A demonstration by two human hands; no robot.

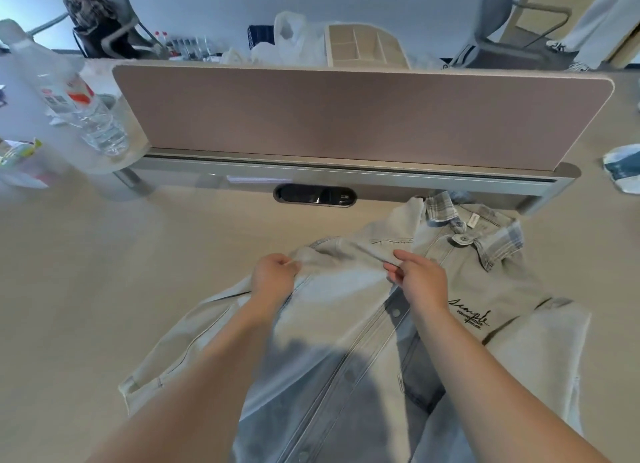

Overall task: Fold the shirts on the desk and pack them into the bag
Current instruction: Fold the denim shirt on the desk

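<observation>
While the left hand (pixel 275 277) pinches a raised ridge of cloth at the shoulder, fingers curled tight on it, the right hand (pixel 420 282) nips the same ridge nearer the button placket, between thumb and fingertips. Both hands are thus clamped on the shirt (pixel 332 310), and the cloth between them stands up a little off the chest panel.

It lies face up and buttoned on the worktop (pixel 104 272). Its plaid-lined collar (pixel 498 248) points toward the partition (pixel 346 116), the sleeves are spread to either side, and the hem runs out of the bottom of the view.

It looks like washed, denim-weight cotton: soft but with some body, fairly heavy for a shirt, not slippery, and likely to hold a crease once pressed. The seams and placket should be the stiffest lines, so the shoulder seam and the matching side of the hem seem the best places to grip when turning a side panel inward.

Farther off, a water bottle (pixel 79 106) stands at the left. A white plastic bag (pixel 291 36) shows beyond the partition; whether it is the one for packing I cannot tell.
</observation>
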